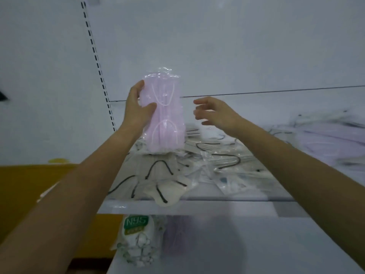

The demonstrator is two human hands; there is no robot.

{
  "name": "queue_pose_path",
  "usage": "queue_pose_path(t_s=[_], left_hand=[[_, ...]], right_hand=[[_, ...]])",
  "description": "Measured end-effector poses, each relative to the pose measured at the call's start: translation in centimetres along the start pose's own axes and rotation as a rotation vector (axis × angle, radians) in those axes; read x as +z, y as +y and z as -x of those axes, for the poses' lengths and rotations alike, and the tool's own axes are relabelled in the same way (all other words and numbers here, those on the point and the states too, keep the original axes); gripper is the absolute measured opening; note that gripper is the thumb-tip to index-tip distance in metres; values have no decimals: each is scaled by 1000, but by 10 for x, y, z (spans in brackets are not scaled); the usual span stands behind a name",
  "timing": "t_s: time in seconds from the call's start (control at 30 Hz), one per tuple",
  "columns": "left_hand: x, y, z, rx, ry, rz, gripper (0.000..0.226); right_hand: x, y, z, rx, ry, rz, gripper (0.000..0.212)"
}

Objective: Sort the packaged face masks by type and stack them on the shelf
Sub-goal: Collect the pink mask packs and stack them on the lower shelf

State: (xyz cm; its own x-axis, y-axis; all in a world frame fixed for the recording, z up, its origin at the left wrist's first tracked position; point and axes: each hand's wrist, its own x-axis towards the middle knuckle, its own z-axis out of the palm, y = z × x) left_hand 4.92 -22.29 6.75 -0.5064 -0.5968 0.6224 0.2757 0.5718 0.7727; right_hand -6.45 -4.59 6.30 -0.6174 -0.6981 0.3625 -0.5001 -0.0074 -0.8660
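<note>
One pink pack (167, 115) stands tall, gripped by my left hand (136, 109); my right hand (217, 113) waits loose, just right of it.

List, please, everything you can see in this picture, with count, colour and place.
pink mask pack: one, pink in clear wrap, upright over the pile
black-loop mask packs: several, white with black loops, heaped on the shelf
lilac mask packs: count unclear, blurred, lilac, shelf's right end
N95 pack: one, white with green label, lower shelf
shelf: one, white, middle
left hand: one, grips the pink mask pack
right hand: one, open, empty, right of the pack
</note>
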Motion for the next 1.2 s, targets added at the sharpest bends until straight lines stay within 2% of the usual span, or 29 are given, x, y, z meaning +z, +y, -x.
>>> queue_pose_path(t_s=[0.13,0.23,0.4,0.57,0.67,0.77,0.87,1.03,1.1,1.2], left_hand=[[31,14,18,-31,38,-13,51],[65,23,37,-95,4,-19,44],[132,42,75,-113,-60,36,43],[206,56,104,-121,-183,90,43],[243,58,111,-132,-264,134,43],[272,62,111,-144,-305,153,43],[297,69,103,-146,-326,170,44],[338,81,90,-165,-267,184,44],[354,86,88,-178,-263,181,44],[375,87,86,-165,-232,161,44]], right_hand=[[-99,30,31,131,22,367,33],[-157,58,56,221,-3,615,35],[-226,81,101,295,-35,770,39],[-286,104,131,341,116,824,40],[-318,121,143,394,205,904,51],[-330,138,152,470,50,942,60],[-332,140,158,466,-44,843,53],[-354,122,164,375,82,627,39],[-370,123,163,354,143,665,39],[-386,131,149,379,132,708,45]])
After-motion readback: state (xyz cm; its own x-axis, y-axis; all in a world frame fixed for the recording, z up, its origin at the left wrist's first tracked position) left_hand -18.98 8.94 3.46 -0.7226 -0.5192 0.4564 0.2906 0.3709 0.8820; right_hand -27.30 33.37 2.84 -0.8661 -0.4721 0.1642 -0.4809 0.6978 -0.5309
